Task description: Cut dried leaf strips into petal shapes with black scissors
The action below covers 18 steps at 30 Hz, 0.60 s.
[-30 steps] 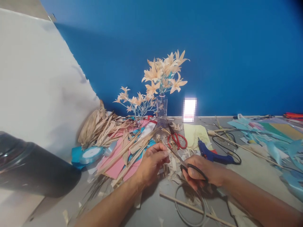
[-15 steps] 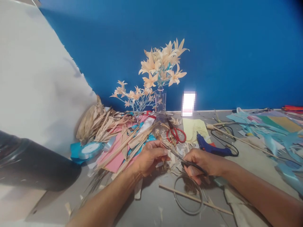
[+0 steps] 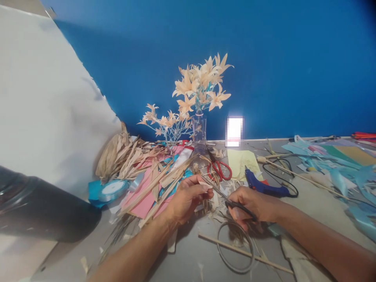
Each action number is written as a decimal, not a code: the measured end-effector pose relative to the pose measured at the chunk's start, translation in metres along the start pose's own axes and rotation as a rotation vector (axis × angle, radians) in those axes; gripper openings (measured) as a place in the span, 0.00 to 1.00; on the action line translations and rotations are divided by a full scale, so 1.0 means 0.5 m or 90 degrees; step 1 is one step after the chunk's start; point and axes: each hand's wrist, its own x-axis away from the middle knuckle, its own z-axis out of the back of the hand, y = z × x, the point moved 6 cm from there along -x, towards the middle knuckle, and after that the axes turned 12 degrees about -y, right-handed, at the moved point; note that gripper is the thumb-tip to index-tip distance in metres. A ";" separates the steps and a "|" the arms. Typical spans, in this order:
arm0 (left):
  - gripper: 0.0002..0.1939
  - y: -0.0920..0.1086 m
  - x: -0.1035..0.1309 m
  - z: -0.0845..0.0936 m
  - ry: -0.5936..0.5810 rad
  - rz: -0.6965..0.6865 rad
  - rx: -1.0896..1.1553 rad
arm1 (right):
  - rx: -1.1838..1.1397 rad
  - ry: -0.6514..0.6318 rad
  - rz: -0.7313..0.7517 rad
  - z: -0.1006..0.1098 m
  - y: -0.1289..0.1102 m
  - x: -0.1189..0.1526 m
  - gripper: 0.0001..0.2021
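My right hand (image 3: 242, 204) is closed around the dark handles of a pair of scissors (image 3: 219, 190), whose blades point up and left toward my other hand. My left hand (image 3: 192, 194) pinches a small pale piece of dried husk (image 3: 205, 184) between thumb and fingers, close against the blades. Husk scraps (image 3: 216, 205) lie beneath and between both hands. Below my right hand rests a grey ring (image 3: 221, 259), with a thin wooden stick (image 3: 272, 265) crossing it.
Red-handled scissors (image 3: 225, 171), a blue glue gun (image 3: 268, 189) and yellow paper (image 3: 236, 158) lie beyond my hands. A clear vase (image 3: 199, 131) of husk flowers (image 3: 202, 80) stands by the blue wall. Dried husks (image 3: 113, 154) and a ribbon spool (image 3: 113, 188) are left; blue ribbons (image 3: 337, 178) are right.
The pale husk piece now shows more clearly between my left thumb and the blades. Both hands keep nearly the same place; the view has shifted slightly upward.
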 end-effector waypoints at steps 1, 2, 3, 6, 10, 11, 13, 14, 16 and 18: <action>0.07 0.001 0.000 0.000 0.001 -0.003 -0.001 | -0.004 -0.004 0.001 -0.001 0.001 -0.001 0.28; 0.06 0.001 0.001 -0.001 0.002 -0.005 -0.002 | -0.007 -0.008 0.005 -0.003 0.002 -0.002 0.28; 0.06 0.001 0.001 -0.001 0.004 -0.006 -0.003 | -0.008 -0.012 0.008 -0.004 0.002 -0.002 0.27; 0.06 0.003 0.001 -0.001 0.006 -0.008 -0.006 | -0.011 -0.010 -0.001 -0.006 0.005 -0.002 0.25; 0.07 0.006 0.002 -0.004 0.009 -0.010 -0.012 | -0.016 -0.001 -0.026 -0.007 0.002 -0.001 0.25; 0.07 0.007 0.002 -0.004 0.014 -0.008 -0.012 | -0.015 -0.002 -0.025 -0.008 -0.001 -0.001 0.25; 0.08 0.007 0.002 -0.005 0.026 -0.001 -0.012 | -0.008 -0.004 -0.018 -0.009 -0.009 -0.001 0.25; 0.08 0.007 0.003 -0.005 0.032 0.003 -0.014 | -0.004 -0.006 -0.013 -0.010 -0.012 -0.001 0.26; 0.08 0.006 0.003 -0.004 0.038 0.007 -0.016 | -0.001 -0.007 -0.013 -0.010 -0.015 0.000 0.26; 0.07 0.006 0.003 -0.003 0.035 0.006 -0.022 | -0.006 0.003 -0.035 -0.008 -0.008 0.002 0.26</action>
